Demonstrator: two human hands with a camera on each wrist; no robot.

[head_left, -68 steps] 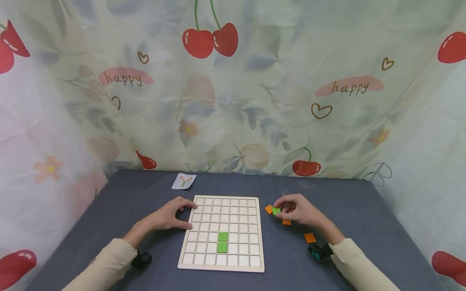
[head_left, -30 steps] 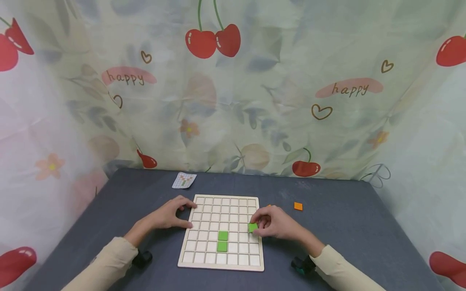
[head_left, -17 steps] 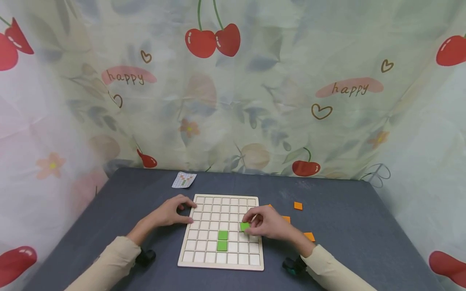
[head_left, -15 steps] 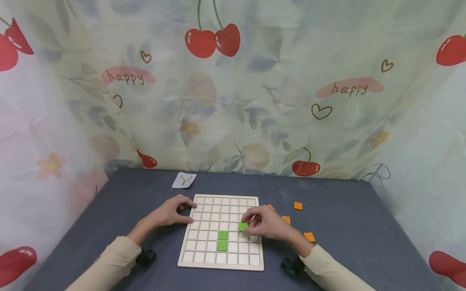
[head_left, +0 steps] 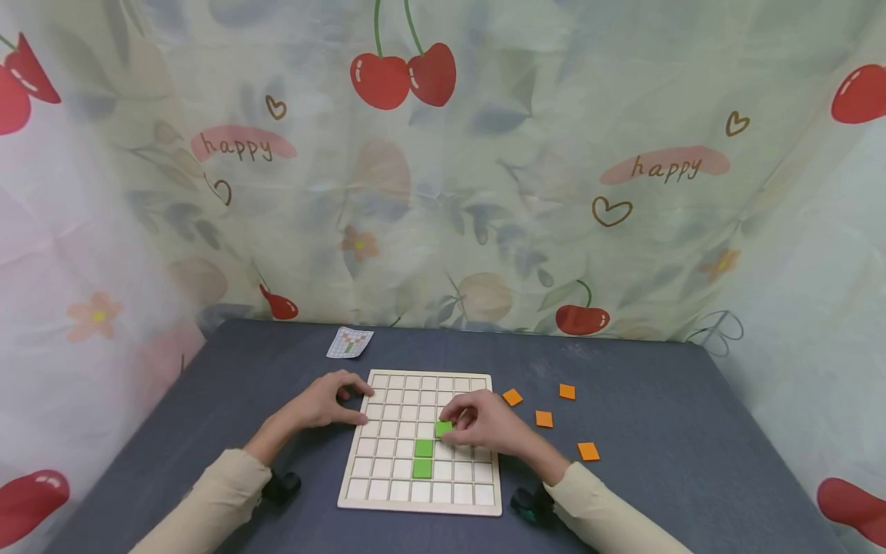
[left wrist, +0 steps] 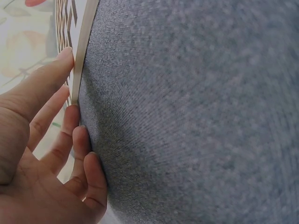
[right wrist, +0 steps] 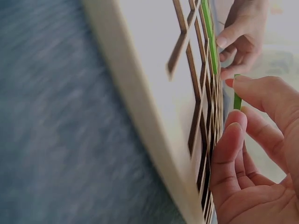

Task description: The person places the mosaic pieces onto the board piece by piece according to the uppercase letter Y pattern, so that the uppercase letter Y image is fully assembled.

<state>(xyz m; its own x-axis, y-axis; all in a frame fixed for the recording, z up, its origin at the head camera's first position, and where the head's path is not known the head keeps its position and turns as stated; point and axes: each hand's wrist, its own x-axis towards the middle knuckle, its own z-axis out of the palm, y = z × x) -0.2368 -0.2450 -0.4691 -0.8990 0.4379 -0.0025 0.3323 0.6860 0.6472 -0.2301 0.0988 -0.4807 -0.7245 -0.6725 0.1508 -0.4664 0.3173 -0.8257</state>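
Note:
A pale wooden grid board [head_left: 399, 489] lies on the dark table, with two green square tiles [head_left: 422, 468] set one behind the other in its cells. My right hand [head_left: 487, 423] is over the board and pinches a third green tile [head_left: 443, 429] between thumb and fingertips. In the right wrist view that tile [right wrist: 237, 100] shows edge-on, close above the grid. At the board's left edge rests my left hand [head_left: 321, 402]. Its thumb [left wrist: 49, 77] lies on the rim in the left wrist view, and its loosely bent fingers touch the side.
Several orange square tiles [head_left: 544, 419] lie scattered on the table right of the board. A small paper card [head_left: 349, 343] printted with a coloured grid pattern lies behind the board's left corner. A patterned curtain [head_left: 443, 192] hangs behind the table [head_left: 623, 385].
My right hand has picked the green tile up from beside the orange ones and carried it left over the board, near the two set green tiles. The left hand stays at the edge.

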